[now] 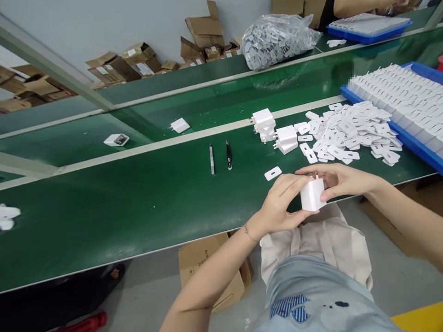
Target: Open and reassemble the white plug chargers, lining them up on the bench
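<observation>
A white plug charger [312, 195] is held between both hands at the near edge of the green bench, its metal prongs pointing up and away. My left hand [282, 203] grips its left side, with the thumb under the lower edge. From the right, my right hand [341, 180] pinches it with the thumb on its side. Just beyond the left fingers lies one white slotted plate [273, 173]. Several more chargers [287, 139] stand behind it, next to a large heap of similar plates [356, 129].
Tweezers [229, 156] and a slim grey pen-like tool [212, 159] lie left of the hands. A blue tray [420, 150] of white parts stands right. Single chargers [180, 125] rest across the divider. Behind are a bag of plates [277, 41] and a co-worker's arm [360, 7].
</observation>
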Motion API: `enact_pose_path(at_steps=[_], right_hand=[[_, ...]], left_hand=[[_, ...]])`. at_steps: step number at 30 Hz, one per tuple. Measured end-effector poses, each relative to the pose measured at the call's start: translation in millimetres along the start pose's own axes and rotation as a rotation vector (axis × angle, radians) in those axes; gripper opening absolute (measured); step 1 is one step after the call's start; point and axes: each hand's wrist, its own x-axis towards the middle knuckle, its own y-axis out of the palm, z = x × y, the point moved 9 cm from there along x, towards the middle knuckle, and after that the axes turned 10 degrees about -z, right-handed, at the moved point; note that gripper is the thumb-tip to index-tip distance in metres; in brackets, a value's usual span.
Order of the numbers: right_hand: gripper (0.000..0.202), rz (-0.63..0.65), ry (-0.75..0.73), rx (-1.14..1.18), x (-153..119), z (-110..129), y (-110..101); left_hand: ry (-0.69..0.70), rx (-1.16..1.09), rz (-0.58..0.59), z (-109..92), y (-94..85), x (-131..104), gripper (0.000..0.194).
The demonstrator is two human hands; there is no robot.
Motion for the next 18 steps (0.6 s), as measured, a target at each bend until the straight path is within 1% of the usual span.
enact_pose_path(at_steps=[2,4,6,8,11,13,16,18], right_hand=[[0.058,0.017,-0.003,-0.200,9,2,-8],[0.046,-0.020,-0.049,-0.471,18,7,-16],[0.037,-0.038,-0.105,-0.697,25,12,-20],[0.033,-0.027,-0.150,-0.795,29,15,-19],[0.032,-0.004,-0.173,-0.830,29,13,-15],[0.030,-0.008,-0.186,-0.844,27,12,-13],[0.027,-0.007,-0.225,-0.862,24,13,-6],[0.024,0.002,-0.236,-0.898,24,14,-1]], left_hand=[[0.097,0.060,0.125,9,11.4,-1,0.049],[0.127,0.120,0.246,27,23.0,-1,0.036],[0.090,0.119,0.345,46,31.1,0,0.025],[0.015,0.050,0.407,61,34.5,2,0.019],[-0.117,-0.107,0.418,74,31.3,7,0.018],[-0.192,-0.195,0.422,78,27.5,8,0.025],[-0.267,-0.250,0.429,81,20.1,6,0.037],[-0.272,-0.240,0.433,77,15.3,2,0.038]])
